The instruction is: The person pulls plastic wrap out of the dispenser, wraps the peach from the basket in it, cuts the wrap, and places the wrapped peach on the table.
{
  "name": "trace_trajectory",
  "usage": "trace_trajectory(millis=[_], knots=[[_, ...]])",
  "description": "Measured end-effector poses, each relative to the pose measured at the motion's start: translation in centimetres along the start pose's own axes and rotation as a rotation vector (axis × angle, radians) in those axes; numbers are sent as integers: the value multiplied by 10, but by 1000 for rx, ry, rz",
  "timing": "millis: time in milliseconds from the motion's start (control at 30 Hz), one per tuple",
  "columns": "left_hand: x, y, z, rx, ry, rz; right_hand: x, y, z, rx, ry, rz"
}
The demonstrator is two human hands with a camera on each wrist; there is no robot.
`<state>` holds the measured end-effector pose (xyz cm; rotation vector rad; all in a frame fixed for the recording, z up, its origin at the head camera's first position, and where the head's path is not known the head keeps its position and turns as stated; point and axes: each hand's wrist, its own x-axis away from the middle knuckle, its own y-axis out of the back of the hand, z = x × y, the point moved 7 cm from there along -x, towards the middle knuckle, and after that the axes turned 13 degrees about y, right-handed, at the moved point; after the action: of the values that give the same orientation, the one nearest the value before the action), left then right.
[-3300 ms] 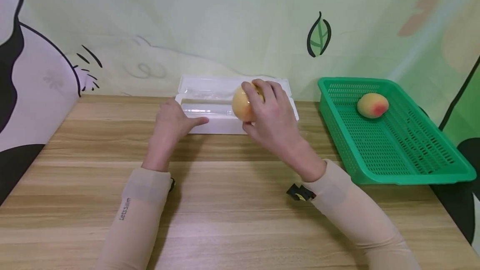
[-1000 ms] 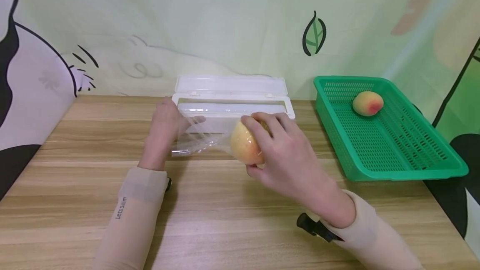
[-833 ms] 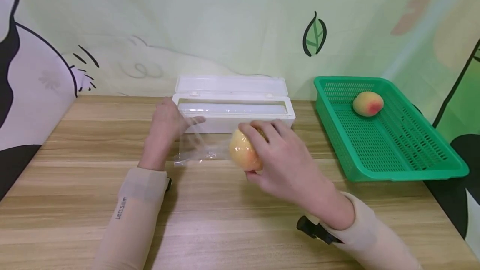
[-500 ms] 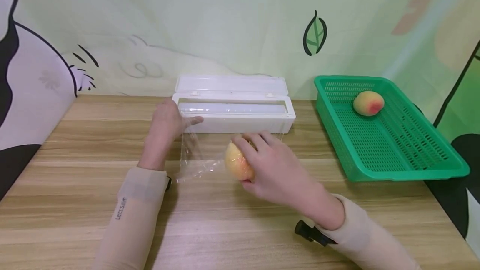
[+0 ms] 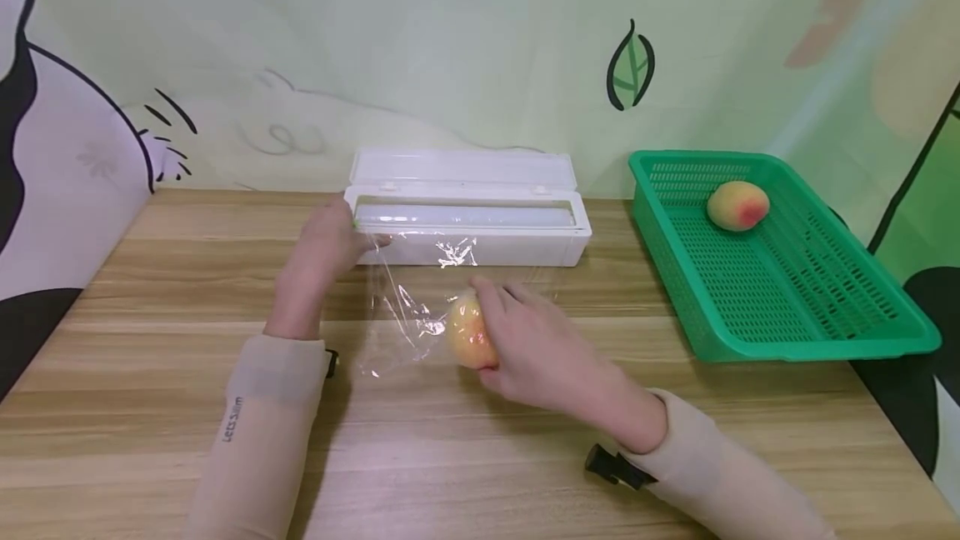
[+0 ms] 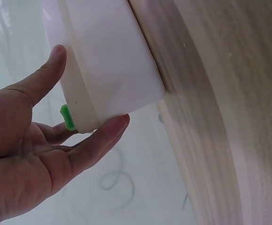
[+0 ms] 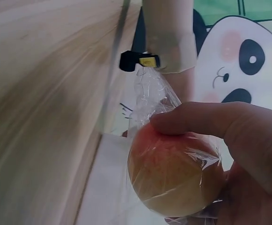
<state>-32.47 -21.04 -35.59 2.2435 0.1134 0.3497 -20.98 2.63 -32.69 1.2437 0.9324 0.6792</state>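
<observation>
In the head view my right hand [image 5: 536, 348] grips a peach [image 5: 471, 332] in clear film, low over the table in front of a white dispenser box [image 5: 480, 248]. Clear film [image 5: 405, 307] stretches from the box's front to the peach. The right wrist view shows the peach [image 7: 173, 173] wrapped, with my thumb pressed on it. My left hand [image 5: 318, 252] holds the box's left end; in the left wrist view thumb and fingers lie round the end of the box [image 6: 112, 56], near a green tab [image 6: 67, 117]. The box lid [image 5: 465, 167] stands raised.
A green basket [image 5: 716, 332] stands at the right with another peach [image 5: 738, 207] inside. Behind the wooden table [image 5: 450, 473] hangs a printed cloth [image 5: 465, 40].
My right hand has drawn the peach from over the box toward the table's front and slightly left, pulling out film. My left hand stays at the box's end, its thumb lying farther left.
</observation>
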Motion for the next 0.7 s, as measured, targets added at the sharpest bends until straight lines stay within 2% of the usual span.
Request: trace_trajectory(millis=[267,467,700], knots=[[0,0,1,13,-4,21,-7,-21,-13,-101,-16,57],[-1,2,3,6,-6,9,-11,-32,-25,-196,-34,74],[1,3,4,29,11,29,-15,-41,-34,-234,-39,96]])
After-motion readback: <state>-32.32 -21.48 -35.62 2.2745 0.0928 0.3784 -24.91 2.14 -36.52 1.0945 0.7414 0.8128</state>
